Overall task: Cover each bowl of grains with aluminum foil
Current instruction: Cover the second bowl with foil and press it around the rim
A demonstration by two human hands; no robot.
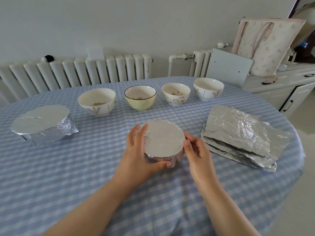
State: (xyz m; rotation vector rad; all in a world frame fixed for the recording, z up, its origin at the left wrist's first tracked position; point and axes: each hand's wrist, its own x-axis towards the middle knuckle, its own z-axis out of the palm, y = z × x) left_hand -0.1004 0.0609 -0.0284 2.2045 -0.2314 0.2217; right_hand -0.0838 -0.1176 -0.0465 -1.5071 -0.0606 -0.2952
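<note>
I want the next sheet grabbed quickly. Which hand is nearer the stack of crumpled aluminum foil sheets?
Right. The right hand is at the foil-covered bowl's right edge, beside the stack of crumpled aluminum foil sheets; the left hand grips the bowl's far side.

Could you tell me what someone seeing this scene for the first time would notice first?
Probably the foil-covered bowl at the table's centre, gripped by the left hand and touched by the right hand. Next, the row of four uncovered bowls behind it, the other wrapped bowl far left, and the foil sheets on the right.
</note>
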